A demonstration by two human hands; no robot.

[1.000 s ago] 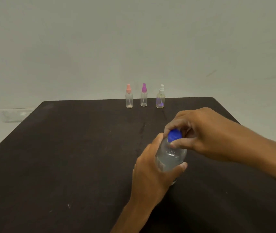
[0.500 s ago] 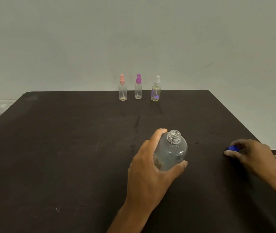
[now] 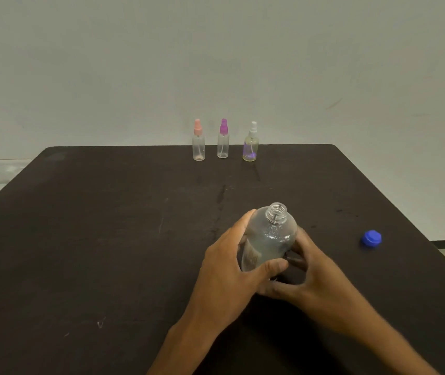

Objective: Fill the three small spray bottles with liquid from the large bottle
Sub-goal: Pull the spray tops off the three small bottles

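The large clear bottle [image 3: 271,236] stands uncapped near the table's middle, holding clear liquid. My left hand [image 3: 229,269] wraps around its left side and front. My right hand [image 3: 316,277] cups its lower right side, fingers against the bottle. Its blue cap [image 3: 371,238] lies on the table to the right, apart from both hands. Three small spray bottles stand in a row at the far edge: one with a pink top [image 3: 198,144], one with a magenta top [image 3: 223,142], and a rounder one with a white top [image 3: 251,145]. All three have their tops on.
The dark table [image 3: 107,239] ends close behind the spray bottles and slants away on the right, just past the cap. A pale wall rises behind it.
My right hand twisted off the blue cap, set it down on the table at the right, let go and came back to the bottle's right side. My left hand kept its hold.
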